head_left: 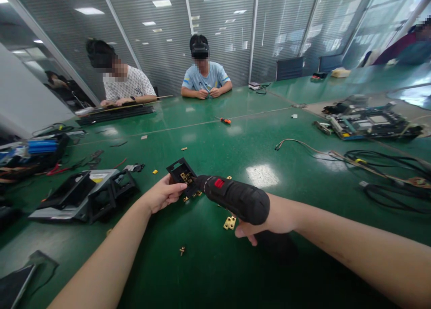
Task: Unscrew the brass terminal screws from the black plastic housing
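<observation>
Our right hand (pixel 266 221) grips the electric screwdriver (pixel 232 197), its tip set into the small black plate (pixel 182 174) that our left hand (pixel 163 194) pinches steady on the green desk (pixel 235 273). We judge a screw is being worked; next calls for steady pressure. Brass bits (pixel 229 223) lie just below the right hand; two people sit well beyond.

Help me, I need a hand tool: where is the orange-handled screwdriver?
The orange-handled screwdriver lies on the green table past the middle, beyond the electric screwdriver, in front of the person in the blue shirt.
</observation>
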A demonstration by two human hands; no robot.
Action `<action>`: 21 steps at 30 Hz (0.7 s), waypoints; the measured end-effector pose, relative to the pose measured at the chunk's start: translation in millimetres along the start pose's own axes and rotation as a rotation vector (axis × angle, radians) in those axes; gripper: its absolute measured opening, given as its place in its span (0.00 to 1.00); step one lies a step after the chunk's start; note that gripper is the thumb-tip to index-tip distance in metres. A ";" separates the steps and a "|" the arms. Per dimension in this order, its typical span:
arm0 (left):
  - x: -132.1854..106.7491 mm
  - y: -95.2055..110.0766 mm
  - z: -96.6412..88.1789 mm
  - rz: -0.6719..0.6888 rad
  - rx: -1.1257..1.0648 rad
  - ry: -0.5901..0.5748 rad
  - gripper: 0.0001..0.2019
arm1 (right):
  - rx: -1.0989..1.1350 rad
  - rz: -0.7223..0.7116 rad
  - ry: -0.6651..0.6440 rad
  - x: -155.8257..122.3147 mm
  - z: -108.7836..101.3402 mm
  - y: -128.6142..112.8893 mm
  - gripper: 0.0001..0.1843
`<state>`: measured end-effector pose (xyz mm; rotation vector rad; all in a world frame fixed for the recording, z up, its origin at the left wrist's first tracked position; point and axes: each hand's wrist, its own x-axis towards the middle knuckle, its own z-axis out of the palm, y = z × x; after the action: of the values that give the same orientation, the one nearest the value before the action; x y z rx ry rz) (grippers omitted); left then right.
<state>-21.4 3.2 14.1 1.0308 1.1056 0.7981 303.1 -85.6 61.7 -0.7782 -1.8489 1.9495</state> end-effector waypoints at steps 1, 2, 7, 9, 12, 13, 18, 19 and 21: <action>-0.1 -0.1 -0.2 -0.001 0.000 -0.001 0.29 | 0.007 0.000 0.001 0.2 0.1 1.3 0.22; -0.2 -0.1 -0.4 -0.003 0.001 0.000 0.29 | 0.011 0.004 0.002 0.1 0.4 2.6 0.22; 0.0 0.0 0.2 -0.017 0.008 0.004 0.31 | -0.062 -0.001 0.009 -1.9 2.0 6.0 0.27; -0.1 0.4 0.9 -0.023 0.010 0.006 0.31 | -0.147 -0.046 0.057 -2.0 1.9 6.3 0.27; -0.3 0.7 1.9 -0.023 0.012 0.014 0.32 | -0.251 -0.110 0.119 -1.5 1.3 6.2 0.23; -0.3 0.8 2.0 -0.022 0.013 0.015 0.32 | -0.263 -0.119 0.120 -1.4 1.1 6.0 0.22; -0.4 0.9 1.9 -0.023 0.022 0.015 0.32 | -0.227 -0.112 0.068 -2.2 -1.4 3.0 0.17; -0.5 0.9 1.8 -0.020 0.020 0.014 0.32 | -0.224 -0.125 0.066 -2.5 -2.1 2.3 0.17; -0.7 0.8 1.5 -0.014 0.014 0.013 0.32 | -0.229 -0.151 0.055 -2.9 -3.2 0.9 0.20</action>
<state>-20.2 2.5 15.3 1.0299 1.1296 0.7878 307.4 -84.8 61.2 -0.7261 -2.0576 1.6284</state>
